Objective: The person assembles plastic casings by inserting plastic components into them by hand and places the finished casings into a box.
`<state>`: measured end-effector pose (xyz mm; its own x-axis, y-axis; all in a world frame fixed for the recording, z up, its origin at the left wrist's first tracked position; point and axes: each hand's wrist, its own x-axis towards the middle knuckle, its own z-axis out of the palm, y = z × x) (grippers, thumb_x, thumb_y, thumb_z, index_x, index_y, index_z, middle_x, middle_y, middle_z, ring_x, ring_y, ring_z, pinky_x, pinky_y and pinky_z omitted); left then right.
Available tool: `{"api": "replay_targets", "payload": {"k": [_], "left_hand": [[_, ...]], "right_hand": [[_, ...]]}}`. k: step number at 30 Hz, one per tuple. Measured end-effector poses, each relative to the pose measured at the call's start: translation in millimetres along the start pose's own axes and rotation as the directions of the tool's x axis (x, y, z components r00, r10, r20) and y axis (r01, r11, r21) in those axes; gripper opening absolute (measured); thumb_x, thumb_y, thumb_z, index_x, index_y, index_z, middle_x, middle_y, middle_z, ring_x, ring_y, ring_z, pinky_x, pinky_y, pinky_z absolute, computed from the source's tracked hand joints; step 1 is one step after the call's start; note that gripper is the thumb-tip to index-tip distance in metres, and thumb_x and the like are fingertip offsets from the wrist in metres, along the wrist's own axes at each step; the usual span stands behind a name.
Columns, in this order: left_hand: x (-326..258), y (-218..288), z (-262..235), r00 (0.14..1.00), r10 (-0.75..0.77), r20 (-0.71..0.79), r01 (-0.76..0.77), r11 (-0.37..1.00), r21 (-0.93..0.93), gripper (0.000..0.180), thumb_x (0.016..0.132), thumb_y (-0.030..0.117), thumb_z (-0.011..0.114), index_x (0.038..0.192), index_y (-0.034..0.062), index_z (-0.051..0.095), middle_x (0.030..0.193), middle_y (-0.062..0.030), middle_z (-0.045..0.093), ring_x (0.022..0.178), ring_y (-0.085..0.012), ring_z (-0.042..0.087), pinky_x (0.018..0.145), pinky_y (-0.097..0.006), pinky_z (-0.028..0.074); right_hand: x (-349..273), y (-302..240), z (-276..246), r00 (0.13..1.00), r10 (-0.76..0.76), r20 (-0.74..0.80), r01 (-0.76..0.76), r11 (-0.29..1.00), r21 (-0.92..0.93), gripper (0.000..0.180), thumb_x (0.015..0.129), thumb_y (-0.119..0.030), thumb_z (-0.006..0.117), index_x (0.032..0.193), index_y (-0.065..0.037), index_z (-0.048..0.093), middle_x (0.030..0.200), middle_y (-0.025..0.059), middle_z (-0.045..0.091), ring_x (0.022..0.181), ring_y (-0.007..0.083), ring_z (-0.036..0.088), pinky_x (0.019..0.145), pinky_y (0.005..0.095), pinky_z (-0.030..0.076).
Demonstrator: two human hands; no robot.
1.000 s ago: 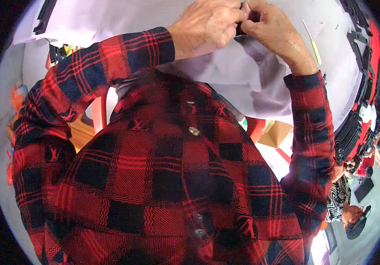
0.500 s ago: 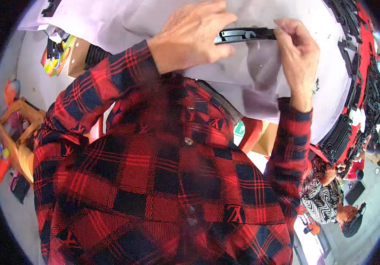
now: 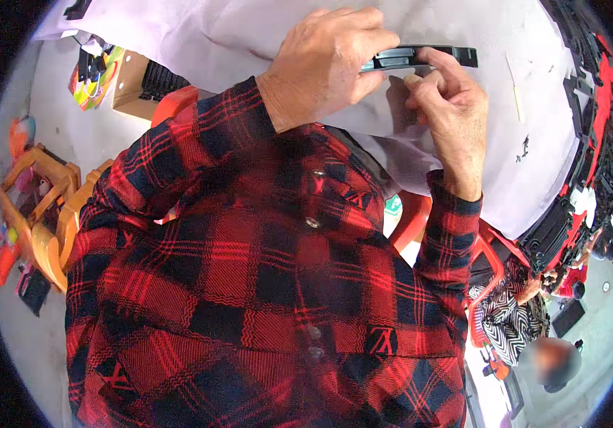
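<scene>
Wooden furniture (image 3: 48, 250) stands on pale grey floor (image 3: 43, 346).

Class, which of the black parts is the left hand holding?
The slim black strip, its left end gripped by the left hand; other parts, such as the black stack at far right, lie untouched.

Slim tool (image 3: 518, 96), black bits (image 3: 525, 147) on pale cloth (image 3: 488, 171)
</scene>
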<state>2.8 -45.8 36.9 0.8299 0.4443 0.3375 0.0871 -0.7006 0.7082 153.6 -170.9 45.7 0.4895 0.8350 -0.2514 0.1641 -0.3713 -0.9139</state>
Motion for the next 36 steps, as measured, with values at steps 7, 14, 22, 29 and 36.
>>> {"api": "replay_targets", "payload": {"k": [7,14,22,29,36], "left_hand": [[1.6,-0.3,5.5,0.999,0.001,-0.049,-0.003,0.999,-0.041,0.026,0.067,0.004,0.071,0.089,0.0013,0.058,0.082,-0.0124,0.05,0.082,-0.0328,0.056,0.072,-0.042,0.045],[-1.7,-0.5,1.9,0.998,0.003,-0.06,-0.005,1.0,-0.024,0.028,0.067,0.004,0.071,0.092,0.0015,0.058,0.082,-0.0124,0.05,0.083,-0.0326,0.056,0.073,-0.042,0.045],[-9.7,1.3,-6.0,0.997,-0.069,-0.014,0.069,0.997,-0.025,0.052,0.066,0.002,0.075,0.114,-0.0018,0.057,0.096,-0.0165,0.057,0.092,-0.0351,0.058,0.078,-0.042,0.045],[-15.9,-17.2,14.7,0.931,0.295,-0.214,-0.218,0.921,0.323,0.061,0.069,0.001,0.072,0.126,-0.0059,0.051,0.108,-0.022,0.06,0.102,-0.0386,0.059,0.088,-0.044,0.045],[-18.6,-5.9,8.4,0.993,-0.075,-0.086,0.066,0.992,-0.108,0.061,0.069,0.002,0.069,0.127,-0.0046,0.052,0.109,-0.0208,0.058,0.104,-0.0371,0.056,0.091,-0.043,0.044]], "right_hand": [[-1.0,-0.4,-3.9,1.0,0.008,0.023,-0.009,0.998,0.07,0.033,0.082,-0.001,0.067,0.113,0.006,0.061,0.063,-0.0032,0.055,0.056,0.0029,0.048,0.052,0.0201,0.04],[-1.4,-2.5,2.6,1.0,0.028,-0.013,-0.028,0.999,0.046,0.033,0.082,-0.001,0.066,0.114,0.005,0.062,0.066,-0.0015,0.059,0.058,0.0038,0.051,0.054,0.0204,0.042],[-0.4,-11.2,8.5,0.922,-0.279,-0.271,0.13,0.878,-0.461,0.036,0.073,-0.009,0.072,0.108,-0.003,0.065,0.075,0.005,0.058,0.069,0.0164,0.057,0.064,0.0302,0.048],[21.9,-27.3,23.5,0.899,-0.435,0.049,0.319,0.574,-0.754,0.037,0.07,-0.022,0.071,0.103,-0.007,0.068,0.095,0.0141,0.061,0.087,0.0324,0.057,0.08,0.0396,0.047],[36.0,-42.8,29.0,0.921,-0.316,0.226,0.338,0.365,-0.868,0.028,0.072,-0.023,0.069,0.093,-0.006,0.067,0.092,0.0166,0.062,0.089,0.0385,0.057,0.079,0.0459,0.047]]}}
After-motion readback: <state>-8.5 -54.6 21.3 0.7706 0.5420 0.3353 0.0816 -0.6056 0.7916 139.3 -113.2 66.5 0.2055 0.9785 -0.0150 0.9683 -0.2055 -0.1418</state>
